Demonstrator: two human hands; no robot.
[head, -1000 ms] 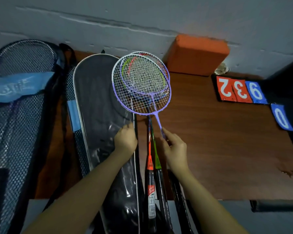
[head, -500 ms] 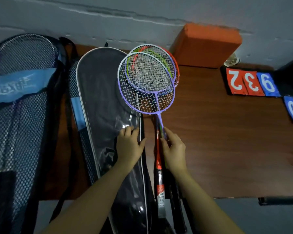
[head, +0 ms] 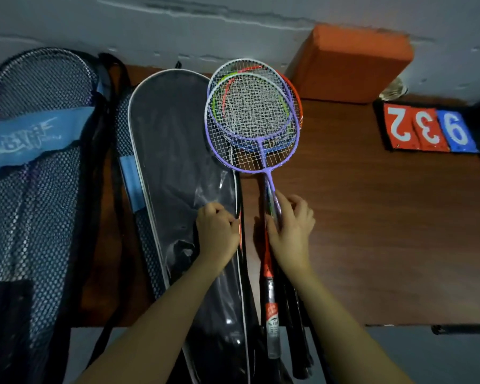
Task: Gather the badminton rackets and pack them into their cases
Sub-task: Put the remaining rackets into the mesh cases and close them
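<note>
Several badminton rackets lie stacked on the brown table [head: 372,231], heads pointing at the wall. The top one is a purple-framed racket [head: 251,126], with green, red and blue frames under it. My right hand [head: 291,231] pinches the bundled racket shafts [head: 270,195] just below the heads. The black handles [head: 272,322] stick out past the table's front edge. Left of them lies a black racket case [head: 172,167] with white piping. My left hand [head: 219,234] grips that case's right edge.
A blue mesh racket bag [head: 34,189] fills the far left. An orange block [head: 349,62] stands against the wall at the back. Red and blue number cards [head: 427,128] lie at the right. The table's front edge runs under my forearms.
The racket bundle has shifted slightly right and settled flatter beside the case. My left hand has closed on the case's edge. The view has tilted a little.
</note>
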